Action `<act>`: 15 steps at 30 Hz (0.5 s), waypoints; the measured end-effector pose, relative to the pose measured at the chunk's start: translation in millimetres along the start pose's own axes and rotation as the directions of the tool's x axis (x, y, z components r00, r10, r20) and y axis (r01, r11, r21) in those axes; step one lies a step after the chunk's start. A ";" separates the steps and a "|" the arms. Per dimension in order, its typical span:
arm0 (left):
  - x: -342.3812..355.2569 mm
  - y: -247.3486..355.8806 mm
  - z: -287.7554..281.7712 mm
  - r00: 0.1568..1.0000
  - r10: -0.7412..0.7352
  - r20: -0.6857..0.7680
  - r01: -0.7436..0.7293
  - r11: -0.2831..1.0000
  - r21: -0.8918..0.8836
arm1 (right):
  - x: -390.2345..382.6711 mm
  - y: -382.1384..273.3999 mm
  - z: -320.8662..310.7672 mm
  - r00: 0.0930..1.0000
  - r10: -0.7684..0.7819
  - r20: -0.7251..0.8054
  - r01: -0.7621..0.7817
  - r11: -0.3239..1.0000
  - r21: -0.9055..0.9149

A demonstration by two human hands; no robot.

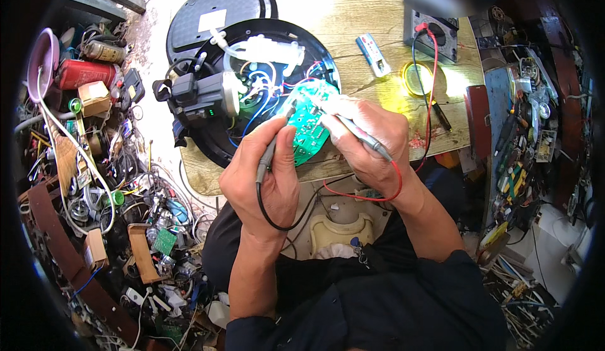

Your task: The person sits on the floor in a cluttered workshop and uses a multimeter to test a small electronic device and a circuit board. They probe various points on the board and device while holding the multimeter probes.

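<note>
A green circuit board is tilted over the table's near edge, between my two hands. My left hand is closed on a grey test probe with a black lead; its tip points at the board's left side. In my right hand is a second grey test probe with a red lead, angled toward the board's upper right part. Glare and fingers hide whether either tip touches. Behind the board, wires run into an open round black housing. A lit lamp lies in it, shining rightward.
A black round cover lies behind the housing. At the right are a multimeter, a small blue-and-white box, a yellow ring-shaped roll and a black-handled tool. Cluttered parts and cables fill both sides.
</note>
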State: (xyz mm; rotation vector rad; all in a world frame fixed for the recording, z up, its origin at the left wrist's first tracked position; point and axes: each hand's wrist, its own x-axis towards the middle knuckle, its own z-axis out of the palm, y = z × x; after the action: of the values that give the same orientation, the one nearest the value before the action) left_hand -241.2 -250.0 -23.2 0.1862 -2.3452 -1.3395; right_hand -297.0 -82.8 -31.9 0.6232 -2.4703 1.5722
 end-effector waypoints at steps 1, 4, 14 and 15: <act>0.0 0.3 0.0 1.000 -0.008 0.001 0.008 1.000 -0.002 | 0.2 -0.4 0.3 1.000 0.002 0.004 -0.002 1.000 0.002; -0.4 1.8 0.6 1.000 -0.024 0.004 0.024 1.000 -0.001 | -0.3 1.5 -1.2 1.000 -0.002 0.016 0.002 1.000 -0.009; 0.6 4.0 -1.5 0.999 -0.021 0.028 0.021 1.000 0.003 | -0.7 -4.5 -0.7 0.997 0.076 0.005 -0.076 0.997 0.035; 0.9 3.3 -1.9 1.000 -0.010 0.023 0.010 1.000 0.007 | -0.9 -4.0 0.3 0.998 0.061 0.002 -0.061 0.998 0.034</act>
State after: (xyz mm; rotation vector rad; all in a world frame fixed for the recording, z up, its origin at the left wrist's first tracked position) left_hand -241.0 -250.1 -19.3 0.1854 -2.3718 -1.3448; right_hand -294.5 -84.3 -29.0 0.5578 -2.4909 1.6388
